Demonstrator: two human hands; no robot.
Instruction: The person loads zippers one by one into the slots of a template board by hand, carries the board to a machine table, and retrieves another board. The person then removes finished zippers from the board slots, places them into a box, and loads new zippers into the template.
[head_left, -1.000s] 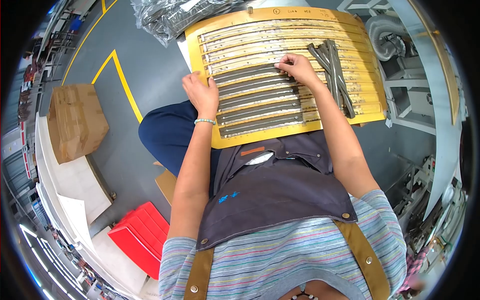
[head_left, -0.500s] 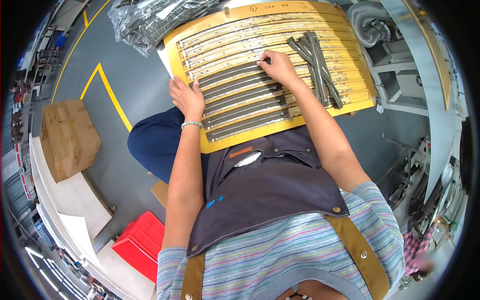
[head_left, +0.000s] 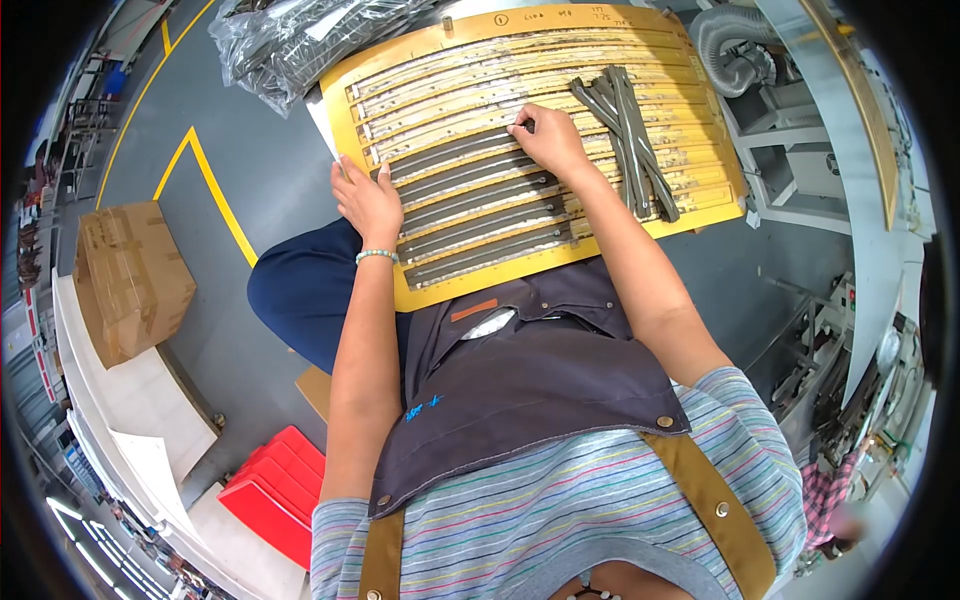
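Observation:
A yellow template board [head_left: 425, 292] with rows of long slots lies over my lap. Dark grey zippers [head_left: 487, 242] fill several of the lower slots, side by side. My right hand [head_left: 552, 138] pinches the right end of the uppermost laid zipper [head_left: 455, 152]. At the board's left edge rests my left hand [head_left: 368, 203], its thumb apart from the fingers and close to the left end of that same zipper. Loose zippers [head_left: 628, 140] lie in a crossed pile on the board's right part, beyond my right hand.
A clear plastic bag of dark items [head_left: 300, 45] lies beyond the board's far left corner. A cardboard box [head_left: 135, 280] and red bins [head_left: 275, 490] are on the left. A grey flexible hose [head_left: 725, 50] runs at the far right. Another person's checked sleeve [head_left: 825, 495] shows at lower right.
The whole view has shifted slightly left. Both hands keep nearly the same places on the board, and the right hand still pinches the zipper end.

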